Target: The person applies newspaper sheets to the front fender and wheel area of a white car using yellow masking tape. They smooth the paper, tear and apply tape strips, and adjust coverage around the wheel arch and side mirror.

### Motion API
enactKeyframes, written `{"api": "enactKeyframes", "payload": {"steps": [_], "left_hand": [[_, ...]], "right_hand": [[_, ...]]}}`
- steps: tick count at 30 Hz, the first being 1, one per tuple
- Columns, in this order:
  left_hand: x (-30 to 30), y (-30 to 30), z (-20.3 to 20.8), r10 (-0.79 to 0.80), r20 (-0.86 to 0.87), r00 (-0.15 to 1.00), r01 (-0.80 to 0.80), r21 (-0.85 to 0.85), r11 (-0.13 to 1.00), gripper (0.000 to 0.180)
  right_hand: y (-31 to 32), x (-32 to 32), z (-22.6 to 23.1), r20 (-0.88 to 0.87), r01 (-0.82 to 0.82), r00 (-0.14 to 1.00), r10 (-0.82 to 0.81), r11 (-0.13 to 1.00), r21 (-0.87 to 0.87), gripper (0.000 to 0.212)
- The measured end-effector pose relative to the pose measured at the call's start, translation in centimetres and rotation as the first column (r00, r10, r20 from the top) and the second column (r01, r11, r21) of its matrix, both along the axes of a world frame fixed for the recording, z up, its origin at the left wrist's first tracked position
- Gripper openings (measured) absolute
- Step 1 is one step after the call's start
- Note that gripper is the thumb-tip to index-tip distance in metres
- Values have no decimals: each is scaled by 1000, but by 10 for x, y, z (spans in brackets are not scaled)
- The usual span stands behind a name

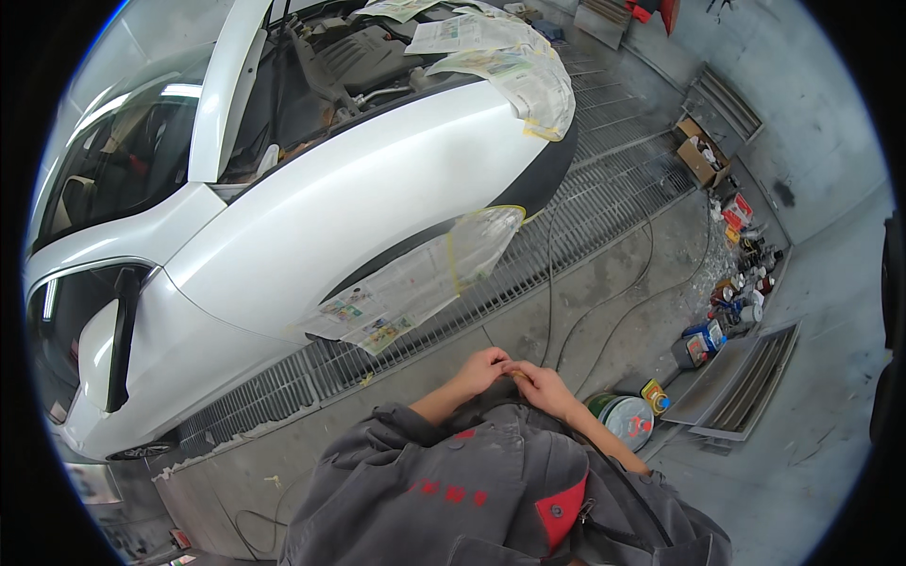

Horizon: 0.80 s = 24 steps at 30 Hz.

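Observation:
Close in front of my body, my left hand [480,371] and my right hand [545,389] meet with fingers curled together. A small yellowish bit shows between the fingertips, too little to name. Beyond them stands a white car [368,179] with its bonnet raised. Taped newspaper [411,283] covers its front wheel opening, and more newspaper sheets [510,71] lie over the front end. Neither hand touches the car. The grey work jacket [444,472] I wear fills the lower middle.
Floor grating [481,292] runs beside the car. Dark hoses [604,311] trail over the floor. To the right are a round tin [628,422], a yellow bottle [654,393], a leaning vent panel [746,382], several bottles and cans along the wall, and a cardboard box [699,162].

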State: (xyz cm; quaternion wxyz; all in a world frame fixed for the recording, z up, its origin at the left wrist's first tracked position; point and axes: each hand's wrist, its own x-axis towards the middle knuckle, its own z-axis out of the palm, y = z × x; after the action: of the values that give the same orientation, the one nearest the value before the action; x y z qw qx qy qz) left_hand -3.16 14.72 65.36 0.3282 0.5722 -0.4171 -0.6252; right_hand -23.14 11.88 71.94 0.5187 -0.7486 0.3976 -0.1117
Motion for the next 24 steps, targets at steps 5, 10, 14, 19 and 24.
{"api": "enactKeyframes", "payload": {"steps": [5,10,14,19,24], "left_hand": [[-20,-15,-11,-43,84,996,50,-86,995,21],[-64,-46,-28,-32,26,999,35,-95,995,19],[-122,-86,-28,-53,95,994,66,-133,989,18],[-201,-122,-35,21,1,1000,-21,-168,986,16],[-265,-150,22,-25,224,974,68,-187,980,17]], "right_hand": [[-9,-25,-11,51,-10,999,11,1000,-14,22],[-40,-68,-12,-2,-79,997,79,997,-5,19],[-72,-128,-18,41,-50,998,51,999,-14,20],[-111,-207,-12,61,-48,997,44,997,55,21],[-144,-277,-5,78,-60,996,51,991,123,23]]}}
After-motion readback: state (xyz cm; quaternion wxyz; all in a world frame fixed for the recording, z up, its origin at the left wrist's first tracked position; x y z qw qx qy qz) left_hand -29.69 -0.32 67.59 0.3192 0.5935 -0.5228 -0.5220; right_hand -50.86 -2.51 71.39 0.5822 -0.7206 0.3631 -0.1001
